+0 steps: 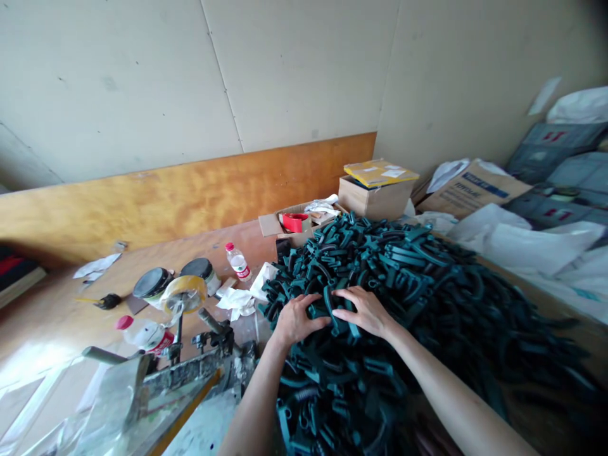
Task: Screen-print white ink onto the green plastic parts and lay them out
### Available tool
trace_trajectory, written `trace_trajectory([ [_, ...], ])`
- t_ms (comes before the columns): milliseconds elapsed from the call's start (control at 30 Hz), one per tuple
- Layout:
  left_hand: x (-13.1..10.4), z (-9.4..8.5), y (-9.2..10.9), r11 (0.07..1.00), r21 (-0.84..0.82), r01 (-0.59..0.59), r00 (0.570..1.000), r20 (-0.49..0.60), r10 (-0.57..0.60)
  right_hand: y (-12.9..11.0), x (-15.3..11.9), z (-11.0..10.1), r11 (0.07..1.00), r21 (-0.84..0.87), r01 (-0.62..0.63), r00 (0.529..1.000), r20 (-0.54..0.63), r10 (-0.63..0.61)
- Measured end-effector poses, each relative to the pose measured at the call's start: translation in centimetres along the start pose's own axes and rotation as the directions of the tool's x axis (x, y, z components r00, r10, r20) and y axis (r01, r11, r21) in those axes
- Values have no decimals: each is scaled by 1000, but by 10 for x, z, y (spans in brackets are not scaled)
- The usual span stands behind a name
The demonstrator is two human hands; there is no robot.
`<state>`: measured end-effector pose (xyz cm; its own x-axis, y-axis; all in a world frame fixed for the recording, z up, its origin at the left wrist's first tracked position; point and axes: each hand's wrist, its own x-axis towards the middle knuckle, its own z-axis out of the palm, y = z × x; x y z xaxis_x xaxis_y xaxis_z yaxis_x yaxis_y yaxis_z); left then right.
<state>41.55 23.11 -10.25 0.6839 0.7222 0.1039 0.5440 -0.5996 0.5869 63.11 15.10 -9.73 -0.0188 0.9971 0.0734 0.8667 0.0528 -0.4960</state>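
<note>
The heaped, curved, dark teal hard parts (408, 256) turn nearly black in shadow. The long, flat wooden board (190, 190) is orange-brown and mottled (with yellower patches running through it). The boxy cardboard carton (365, 201) is tan, the flat package (365, 171) yellow with white labels (393, 172). The upright clear plastic bottle (237, 261) has a red cap (230, 247) and red-and-white label (242, 272); the ring-shaped roll (295, 222) is bright red.

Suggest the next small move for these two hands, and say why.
Probably pinch the curved dark-teal piece and lift it slightly: the left hand and right hand flank it, fingers close around it, while similar pieces crowd it in the pile.
</note>
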Motion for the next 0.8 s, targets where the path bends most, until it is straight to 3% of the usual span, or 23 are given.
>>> trace_trajectory([
  [267, -58, 3, 12, 987, -125, 100, 991, -76, -110, -27, -33, 11, 994, -103, 48, 998, -40, -52],
  [367, -75, 8, 17, 959, -217, 181, 980, -47, -195, -28, -46, 16, 989, -132, 73, 993, -77, -84],
  [500, -94, 22, 20, 943, -157, 293, 951, -57, -305, -21, -61, 25, 983, -168, 71, 984, -150, -96],
  [667, -110, 42, 24, 977, -13, 211, 967, -140, -211, -15, -65, 33, 987, -146, 69, 968, -231, -102],
  [800, -125, 50, 34, 991, 137, 11, 992, -128, 7, -18, -56, 38, 992, -123, -2, 968, -248, -29],
])
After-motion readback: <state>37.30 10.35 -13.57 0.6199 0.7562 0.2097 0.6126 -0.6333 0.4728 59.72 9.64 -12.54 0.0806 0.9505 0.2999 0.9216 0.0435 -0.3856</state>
